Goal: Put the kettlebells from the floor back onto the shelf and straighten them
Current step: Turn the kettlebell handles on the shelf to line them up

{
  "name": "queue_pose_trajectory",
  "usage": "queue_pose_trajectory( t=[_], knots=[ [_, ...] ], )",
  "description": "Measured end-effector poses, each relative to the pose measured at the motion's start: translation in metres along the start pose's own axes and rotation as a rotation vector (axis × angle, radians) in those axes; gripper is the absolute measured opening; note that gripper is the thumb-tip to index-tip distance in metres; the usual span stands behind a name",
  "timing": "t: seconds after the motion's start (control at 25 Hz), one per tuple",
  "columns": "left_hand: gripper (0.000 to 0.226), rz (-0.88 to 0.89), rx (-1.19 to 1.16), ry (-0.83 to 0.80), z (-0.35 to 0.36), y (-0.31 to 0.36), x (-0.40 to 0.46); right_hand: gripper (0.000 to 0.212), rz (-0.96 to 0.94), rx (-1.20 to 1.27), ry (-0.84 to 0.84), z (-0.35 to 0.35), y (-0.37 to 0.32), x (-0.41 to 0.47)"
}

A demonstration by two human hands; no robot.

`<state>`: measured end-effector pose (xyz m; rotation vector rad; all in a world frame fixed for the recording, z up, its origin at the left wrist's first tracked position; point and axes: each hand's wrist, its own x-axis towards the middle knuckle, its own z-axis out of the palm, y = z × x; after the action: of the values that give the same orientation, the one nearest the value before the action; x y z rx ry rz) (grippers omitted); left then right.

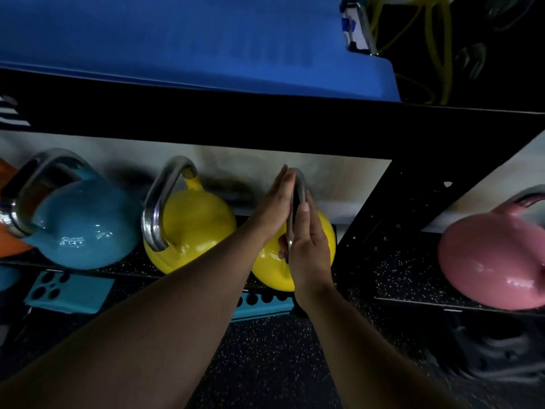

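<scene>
Head view, dim light. Four kettlebells sit on the shelf (413, 301): blue bell (85, 228) at left, yellow bell (197, 228) left of centre, second yellow bell (326, 231) at centre, pink bell (495, 261) at right edge, past the black upright (380, 208). An orange shape (8, 240) shows at the far left edge; too cut off to identify.

Left hand (277, 208): flat, fingers straight and together, palm pressed on the left side of the second yellow bell's steel handle (300, 184).
Right hand (309, 246): also flat, fingers extended, pressed on the handle's right side. Handle is sandwiched between the two palms, seen edge-on.

Blue mat (191, 36) lies on top of the rack, upper frame. Speckled floor (265, 355) at bottom.
</scene>
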<state>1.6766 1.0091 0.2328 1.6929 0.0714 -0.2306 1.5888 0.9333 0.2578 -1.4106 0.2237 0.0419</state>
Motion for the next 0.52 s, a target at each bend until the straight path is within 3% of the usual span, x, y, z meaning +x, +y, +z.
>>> queue_pose_trajectory(
  t=[0.52],
  knots=[
    [0.054, 0.011, 0.011, 0.056, -0.0008, 0.0066, -0.0066, 0.042, -0.079, 0.115, 0.007, 0.006, 0.0043, -0.0014]
  ],
)
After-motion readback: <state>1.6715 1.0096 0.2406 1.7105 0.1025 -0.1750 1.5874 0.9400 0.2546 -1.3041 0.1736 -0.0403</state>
